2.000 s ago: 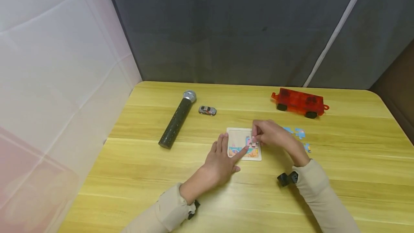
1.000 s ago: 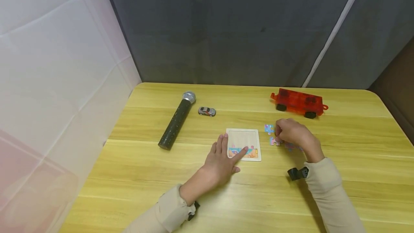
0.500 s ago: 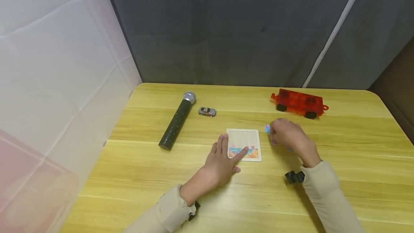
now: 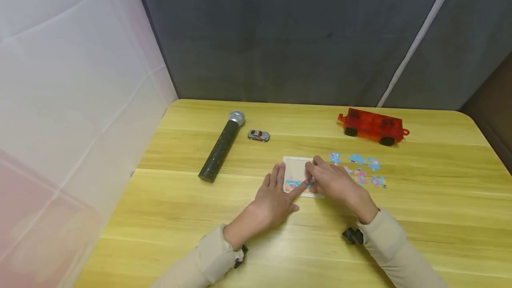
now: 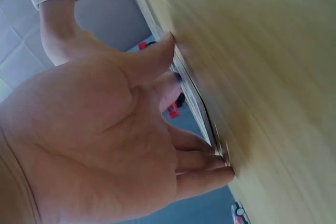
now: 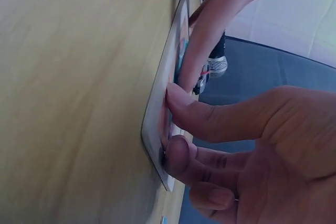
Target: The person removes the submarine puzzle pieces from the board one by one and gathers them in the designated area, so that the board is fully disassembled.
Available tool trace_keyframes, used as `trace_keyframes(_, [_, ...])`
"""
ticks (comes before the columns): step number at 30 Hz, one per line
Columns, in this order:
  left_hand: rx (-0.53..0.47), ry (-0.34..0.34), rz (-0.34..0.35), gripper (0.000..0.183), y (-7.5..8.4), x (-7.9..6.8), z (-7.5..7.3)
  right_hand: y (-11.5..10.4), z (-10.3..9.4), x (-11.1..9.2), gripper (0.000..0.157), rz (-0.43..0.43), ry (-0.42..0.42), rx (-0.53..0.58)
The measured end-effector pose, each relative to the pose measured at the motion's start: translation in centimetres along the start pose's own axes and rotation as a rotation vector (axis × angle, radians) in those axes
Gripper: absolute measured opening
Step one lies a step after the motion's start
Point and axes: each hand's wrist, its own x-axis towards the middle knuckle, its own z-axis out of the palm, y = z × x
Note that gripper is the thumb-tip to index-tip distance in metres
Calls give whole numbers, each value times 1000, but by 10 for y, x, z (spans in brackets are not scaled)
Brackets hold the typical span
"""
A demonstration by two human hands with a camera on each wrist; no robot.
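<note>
In the head view, a small square wooden puzzle tray (image 4: 295, 158) lies on the table, with picture pieces along its near side. My left hand (image 4: 272, 201) rests flat with straight fingers over the tray's left side, its index finger on the pieces. In the left wrist view, that left hand (image 5: 115, 124) has its fingertips down at the tray edge. My right hand (image 4: 338, 183) is over the tray's right side. The right wrist view shows the right hand (image 6: 247, 140) with thumb and index finger pinching at a puzzle piece (image 6: 165, 121) near the tray's corner; the fingers partly hide it.
Several loose puzzle pieces (image 4: 361, 176) lie right of the tray. Behind them stands a red toy wagon (image 4: 374, 125). A toy car (image 4: 258, 135) and a black microphone (image 4: 220, 151) lie at the back left. A grey partition (image 4: 280, 34) rises behind the table.
My right hand left the tray with a pink piece, was over the loose pieces, and has moved left, back to the tray's near right corner. The left hand has stayed in place.
</note>
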Motion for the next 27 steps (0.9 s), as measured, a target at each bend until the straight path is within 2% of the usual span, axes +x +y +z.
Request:
trace_keyframes(3, [-20,26,32,68,-3,-3,5,-1,2,1,27,39,-29,15])
trace_keyframes(5, [-41,63,80,69,-4,-3,16,-2,4,0,28,66,-23,6])
trace_keyframes(7, [-85,78,137,71,-4,-6,24,-2,5,-2,30,90,3,-14])
trace_keyframes(10, [-74,79,186,74,-1,-12,28,-2,8,-7,32,102,68,-37])
trace_keyframes(11, [-61,65,187,75,1,-16,22,-2,9,-8,32,105,85,-37])
trace_keyframes(14, [-2,64,161,76,5,-20,16,0,11,-11,30,92,126,-10])
trace_keyframes(18, [24,62,133,78,9,-24,13,2,12,-11,30,89,134,25])
trace_keyframes(19, [9,73,132,79,9,-22,17,3,12,-11,30,88,132,34])
trace_keyframes(23, [50,82,118,81,12,-19,22,6,9,-8,30,84,118,102])
trace_keyframes(27, [82,82,108,82,13,-12,32,11,4,-6,25,20,107,187])
